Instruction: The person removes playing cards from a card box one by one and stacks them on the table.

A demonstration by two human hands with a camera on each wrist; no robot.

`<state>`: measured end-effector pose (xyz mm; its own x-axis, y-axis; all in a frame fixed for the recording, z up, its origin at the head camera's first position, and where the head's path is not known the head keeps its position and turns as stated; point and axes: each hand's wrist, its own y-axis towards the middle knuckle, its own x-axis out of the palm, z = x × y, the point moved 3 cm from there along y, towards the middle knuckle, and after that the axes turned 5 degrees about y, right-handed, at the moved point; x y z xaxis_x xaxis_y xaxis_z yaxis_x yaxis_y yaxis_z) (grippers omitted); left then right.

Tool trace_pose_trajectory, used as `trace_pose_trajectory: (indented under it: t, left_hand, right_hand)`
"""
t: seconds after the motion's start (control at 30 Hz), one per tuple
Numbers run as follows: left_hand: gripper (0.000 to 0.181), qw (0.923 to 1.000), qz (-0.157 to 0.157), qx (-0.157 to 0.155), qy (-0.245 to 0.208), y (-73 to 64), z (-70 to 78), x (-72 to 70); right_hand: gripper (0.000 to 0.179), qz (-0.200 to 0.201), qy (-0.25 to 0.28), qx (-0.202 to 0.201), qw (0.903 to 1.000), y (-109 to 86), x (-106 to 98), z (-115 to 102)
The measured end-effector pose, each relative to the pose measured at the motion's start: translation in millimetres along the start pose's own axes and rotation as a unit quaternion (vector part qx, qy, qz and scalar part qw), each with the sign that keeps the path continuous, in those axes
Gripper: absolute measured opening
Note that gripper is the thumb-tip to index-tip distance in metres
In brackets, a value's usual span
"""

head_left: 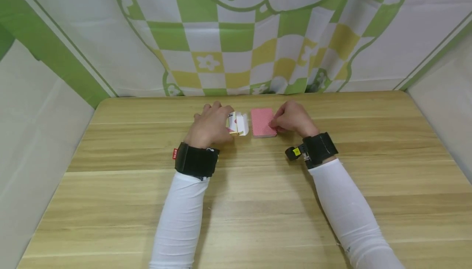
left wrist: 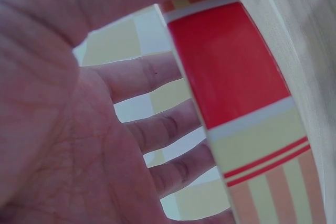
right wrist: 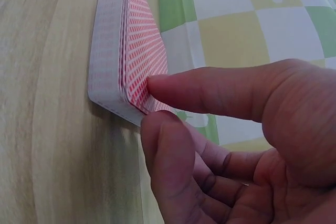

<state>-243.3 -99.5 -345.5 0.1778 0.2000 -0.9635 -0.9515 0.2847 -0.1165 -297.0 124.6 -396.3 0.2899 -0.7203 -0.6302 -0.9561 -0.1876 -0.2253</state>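
Observation:
A small playing-card box (head_left: 241, 124) lies on its side near the back of the table, its white flap folded open toward the right. My left hand (head_left: 209, 126) grips it, thumb and fingers on opposite sides. Up close in the left wrist view, the card box (left wrist: 233, 66) shows a red panel and striped edging. Just right of it sits a squared deck of playing cards (head_left: 262, 121), red-patterned backs up. My right hand (head_left: 293, 118) pinches the deck's near right corner. In the right wrist view, one fingertip (right wrist: 160, 85) rests on the top card and another meets the edge, where the uppermost cards are slightly separated.
The wood-grain table (head_left: 250, 203) ends at a green, white and yellow checked curtain (head_left: 236, 35) close behind the cards. Pale walls (head_left: 33, 138) flank it. A strapped-on camera (head_left: 293, 153) sticks out from my right wrist, low over the table.

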Motion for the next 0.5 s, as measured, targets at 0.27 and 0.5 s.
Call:
trace_pose_trajectory:
  t: [0.27,0.5]
  left_hand:
    - [0.060,1.0000,0.001,0.000,-0.002,0.2,-0.8,0.5]
    - [0.061,1.0000,0.002,0.001,0.010,1.4,1.2,0.0]
  right_hand:
    - [0.024,0.010,-0.032,-0.008,0.9994,-0.3,-0.4,-2.7]
    - [0.020,0.015,0.018,-0.063,0.9977,-6.2,-4.0,-15.2]
